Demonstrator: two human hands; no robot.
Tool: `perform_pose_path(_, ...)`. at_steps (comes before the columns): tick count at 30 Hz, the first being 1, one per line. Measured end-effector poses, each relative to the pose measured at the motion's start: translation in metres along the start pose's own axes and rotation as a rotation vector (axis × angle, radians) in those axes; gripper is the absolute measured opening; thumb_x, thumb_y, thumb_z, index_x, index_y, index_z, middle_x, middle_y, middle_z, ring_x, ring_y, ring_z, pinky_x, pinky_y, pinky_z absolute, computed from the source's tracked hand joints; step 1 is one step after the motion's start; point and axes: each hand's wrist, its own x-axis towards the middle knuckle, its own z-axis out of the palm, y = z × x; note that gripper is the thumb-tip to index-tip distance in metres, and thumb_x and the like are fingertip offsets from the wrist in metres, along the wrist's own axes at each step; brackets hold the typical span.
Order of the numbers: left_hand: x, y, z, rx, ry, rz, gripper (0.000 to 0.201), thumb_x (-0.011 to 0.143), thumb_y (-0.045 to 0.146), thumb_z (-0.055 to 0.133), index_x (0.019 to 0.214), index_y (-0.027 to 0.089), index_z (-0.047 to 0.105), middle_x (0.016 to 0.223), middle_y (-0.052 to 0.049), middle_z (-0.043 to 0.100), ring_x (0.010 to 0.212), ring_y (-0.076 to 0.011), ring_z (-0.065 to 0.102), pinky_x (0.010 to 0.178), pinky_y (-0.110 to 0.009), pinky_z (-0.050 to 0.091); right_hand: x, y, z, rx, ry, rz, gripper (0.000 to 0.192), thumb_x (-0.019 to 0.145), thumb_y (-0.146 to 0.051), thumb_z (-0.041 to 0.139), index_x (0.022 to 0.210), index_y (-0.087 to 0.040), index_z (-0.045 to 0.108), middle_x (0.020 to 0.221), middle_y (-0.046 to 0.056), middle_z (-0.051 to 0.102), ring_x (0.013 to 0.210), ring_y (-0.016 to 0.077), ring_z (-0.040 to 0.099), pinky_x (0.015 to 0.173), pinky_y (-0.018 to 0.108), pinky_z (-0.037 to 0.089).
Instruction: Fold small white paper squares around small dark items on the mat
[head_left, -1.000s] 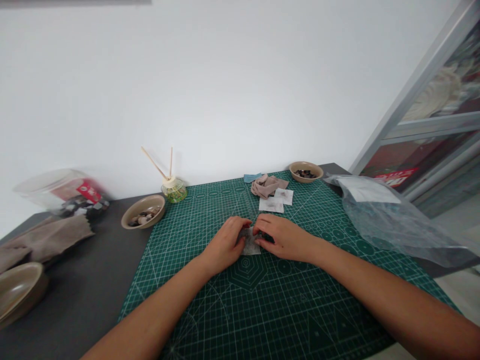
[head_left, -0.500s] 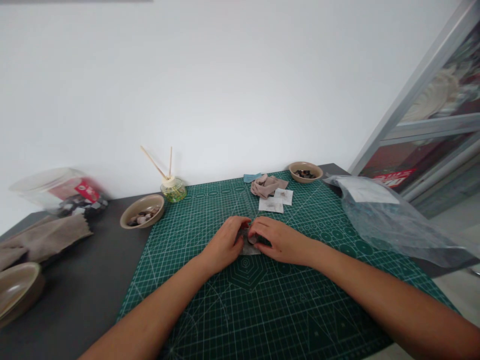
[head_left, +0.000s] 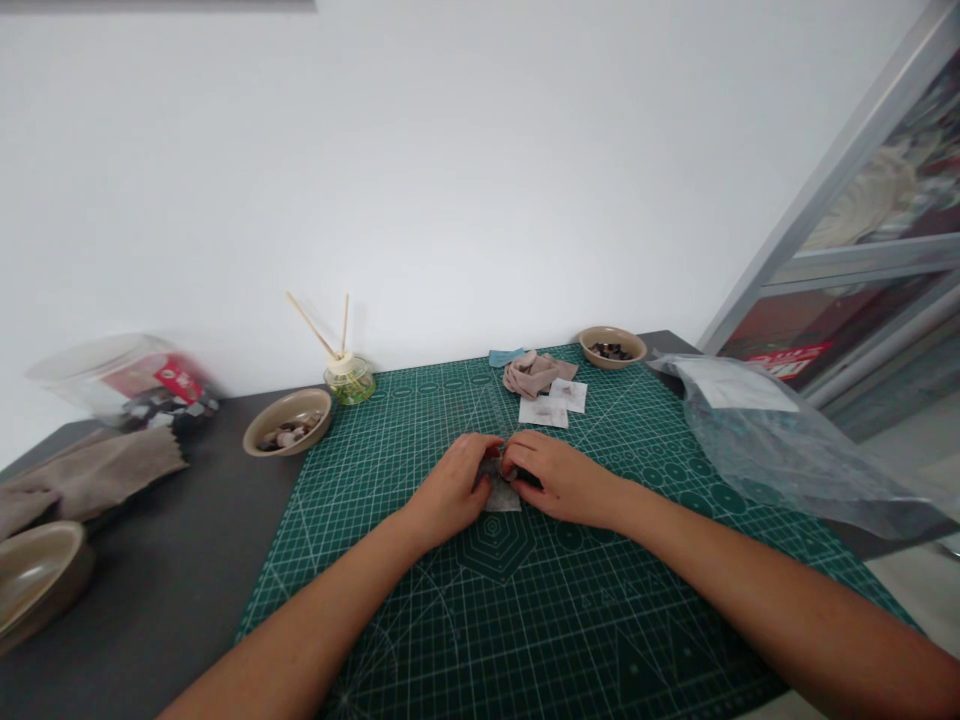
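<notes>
My left hand (head_left: 452, 488) and my right hand (head_left: 561, 477) meet at the middle of a green cutting mat (head_left: 525, 600). Between their fingertips lies a small grey fabric square (head_left: 500, 494), pinched from both sides and pressed flat on the mat. Something small and dark sits under my right fingers; what it is cannot be made out. Most of the square is hidden by my fingers.
Behind my hands lie two white fabric squares (head_left: 553, 403) and crumpled beige cloth (head_left: 532, 372). A bowl of dark buttons (head_left: 611, 346) stands back right, a bowl of pale buttons (head_left: 286, 424) back left, a reed diffuser (head_left: 348, 378) between. A plastic bag (head_left: 780, 440) lies right, beige cloth (head_left: 90, 476) and another bowl (head_left: 34, 575) left.
My right fingers have shifted slightly left over the grey square, closing against my left fingertips. Both hands stay in the same spot on the mat.
</notes>
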Motion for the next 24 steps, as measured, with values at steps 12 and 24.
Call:
perform_pose_path(12, 0.0011, 0.0038, -0.0024, 0.002, -0.01, -0.015, 0.046, 0.071, -0.003, 0.044, 0.113, 0.016, 0.047, 0.107, -0.009, 0.056, 0.104, -0.0224, 0.052, 0.094, -0.043, 0.043, -0.0009, 0.0015, -0.0012, 0.019, -0.008, -0.012, 0.013, 0.078, -0.004, 0.057, 0.085, -0.015, 0.057, 0.089, 0.006, 0.057, 0.086, 0.0189, 0.052, 0.078, 0.032, 0.045)
perform_pose_path(24, 0.0015, 0.0043, -0.0026, 0.001, -0.011, -0.02, 0.045, 0.07, -0.004, 0.045, 0.11, 0.017, 0.048, 0.105, -0.007, 0.056, 0.102, -0.0227, 0.052, 0.092, -0.043, 0.044, 0.0008, 0.0028, 0.0003, 0.053, -0.015, -0.035, 0.014, 0.078, -0.004, 0.057, 0.085, -0.016, 0.057, 0.09, 0.005, 0.057, 0.086, 0.0186, 0.052, 0.077, 0.031, 0.044)
